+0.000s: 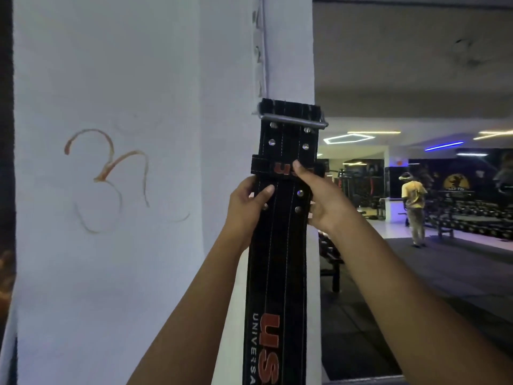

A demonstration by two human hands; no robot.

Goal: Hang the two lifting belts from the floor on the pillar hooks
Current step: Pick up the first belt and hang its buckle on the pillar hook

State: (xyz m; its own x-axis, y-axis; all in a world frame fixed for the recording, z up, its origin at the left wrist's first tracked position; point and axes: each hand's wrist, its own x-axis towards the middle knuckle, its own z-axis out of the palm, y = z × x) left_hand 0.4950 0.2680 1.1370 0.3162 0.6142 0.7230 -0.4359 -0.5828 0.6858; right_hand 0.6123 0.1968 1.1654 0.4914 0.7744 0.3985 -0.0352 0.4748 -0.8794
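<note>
Lifting belt against white pillar, both hands gripping, dim gym behind

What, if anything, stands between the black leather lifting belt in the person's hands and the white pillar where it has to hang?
Nothing visible does. The black leather lifting belt is held upright against the white pillar, gripped by the left hand and right hand. Its metal buckle lies at the pillar's face; no hook can be made out there.
</note>
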